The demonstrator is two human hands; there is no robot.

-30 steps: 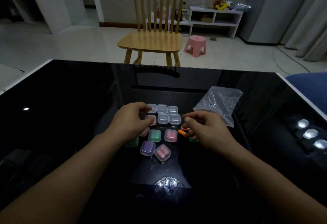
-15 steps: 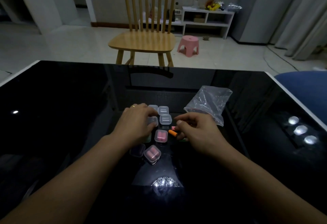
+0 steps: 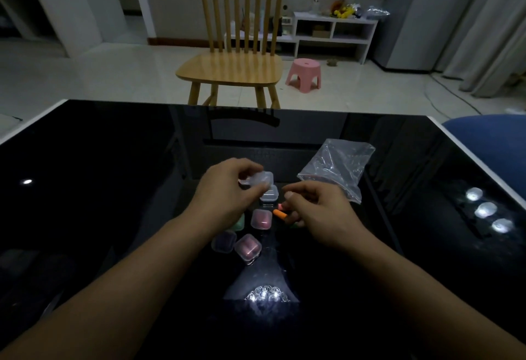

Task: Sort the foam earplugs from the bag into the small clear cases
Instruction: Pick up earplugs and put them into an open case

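Two hands over the earplug cases

Left hand (image 3: 227, 191) pinches a clear case (image 3: 260, 179) at frame centre. Right hand (image 3: 318, 211), fingers curled, holds an orange earplug (image 3: 280, 213). Filled cases (image 3: 247, 247) lie below on the bench (image 3: 113, 189); bag (image 3: 337, 166) upper right.

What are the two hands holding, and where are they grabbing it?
The left hand pinches an empty clear case by its sides. The right hand grips an orange earplug by one end.

Home living room, wooden chair (image 3: 229, 70), pink stool (image 3: 304, 75), white shelf unit (image 3: 333, 36), curtains (image 3: 484, 26)
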